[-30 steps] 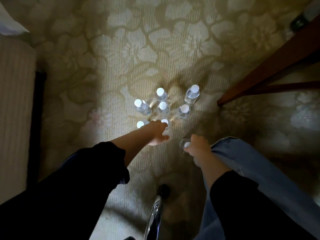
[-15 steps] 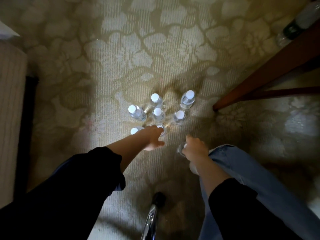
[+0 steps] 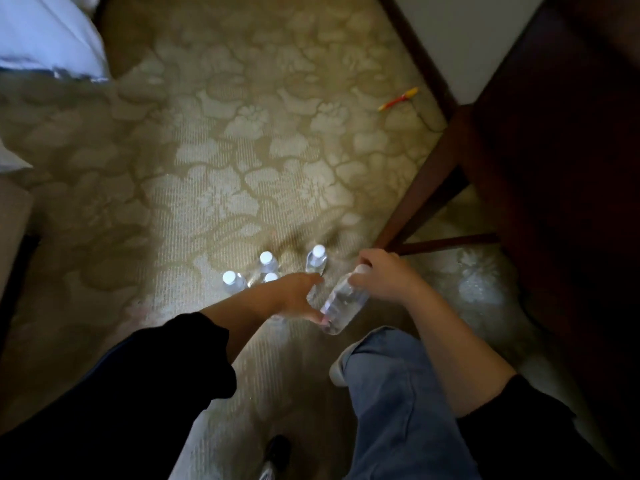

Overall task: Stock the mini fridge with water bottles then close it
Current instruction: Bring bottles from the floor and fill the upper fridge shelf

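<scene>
Several clear water bottles with white caps stand in a cluster on the patterned carpet (image 3: 242,168); one is at the left (image 3: 232,279), one behind (image 3: 267,259) and one at the right (image 3: 317,258). My right hand (image 3: 382,280) grips the neck of a tilted water bottle (image 3: 343,306) lifted off the carpet. My left hand (image 3: 294,296) reaches over the cluster's near side. Its thumb and fingers curl round another bottle (image 3: 312,293), mostly hidden under the hand. No fridge is in view.
Dark wooden furniture (image 3: 561,202) fills the right side, its slanted leg (image 3: 415,202) ending just beyond my right hand. A red and yellow item (image 3: 398,98) lies on the far carpet. White bedding (image 3: 45,36) is at the top left. My jeans knee (image 3: 398,393) is low right.
My right hand has lifted its bottle off the carpet and tilted it. My left hand has slid right across the cluster. The view has swung up and forward.
</scene>
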A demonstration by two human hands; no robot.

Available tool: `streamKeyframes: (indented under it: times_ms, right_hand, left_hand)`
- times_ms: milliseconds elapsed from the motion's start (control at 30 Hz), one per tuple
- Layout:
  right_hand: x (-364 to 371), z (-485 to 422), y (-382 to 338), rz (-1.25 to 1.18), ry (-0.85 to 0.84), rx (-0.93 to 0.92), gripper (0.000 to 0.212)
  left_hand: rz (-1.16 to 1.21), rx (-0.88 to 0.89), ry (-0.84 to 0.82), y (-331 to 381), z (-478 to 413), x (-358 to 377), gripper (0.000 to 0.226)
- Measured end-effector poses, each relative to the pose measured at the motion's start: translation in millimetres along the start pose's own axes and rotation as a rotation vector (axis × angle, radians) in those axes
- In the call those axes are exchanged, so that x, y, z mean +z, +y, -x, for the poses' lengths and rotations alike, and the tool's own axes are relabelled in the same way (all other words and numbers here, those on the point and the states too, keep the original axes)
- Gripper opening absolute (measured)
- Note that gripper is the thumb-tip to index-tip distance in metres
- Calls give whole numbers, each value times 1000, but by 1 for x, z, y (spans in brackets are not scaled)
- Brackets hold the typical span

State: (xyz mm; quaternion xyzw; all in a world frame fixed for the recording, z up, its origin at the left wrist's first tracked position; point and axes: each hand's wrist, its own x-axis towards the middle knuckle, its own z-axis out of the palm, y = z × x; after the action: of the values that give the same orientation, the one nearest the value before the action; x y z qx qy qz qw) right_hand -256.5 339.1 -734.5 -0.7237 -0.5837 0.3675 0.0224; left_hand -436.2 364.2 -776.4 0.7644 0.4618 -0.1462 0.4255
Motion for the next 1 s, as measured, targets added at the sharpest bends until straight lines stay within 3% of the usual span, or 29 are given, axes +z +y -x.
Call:
streamKeyframes:
  times_ms: [133,333,467,567,700,767,867,1000]
  right_hand:
    - [-61,51,-28,3,143,-67,20]
    - [-137,150,-77,36,391,-170,29]
    - [-169,214,-95,3,550,-258,36]
    - [-186,255,-96,-125,624,-349,34]
    - [-204,307,-81,-275,703,-424,13]
    - [-211,334,-70,-324,731,-441,9]
    - [-224,375,-50,-389,770,-451,14]
    - [-236,434,-18,-428,765,-433,37]
  left_hand:
    - [136,142,95,39,30,-11,80]
    - [421,375,361,105,93,-33,59]
    - [558,463,435,139,132,-51,61]
    - [594,538,474,169,157,-62,40]
    - [572,675,502,218,194,-70,32]
    - [540,741,474,245,209,-72,38]
    - [510,836,412,288,226,-70,63]
    - [471,965,308,353,246,-59,51]
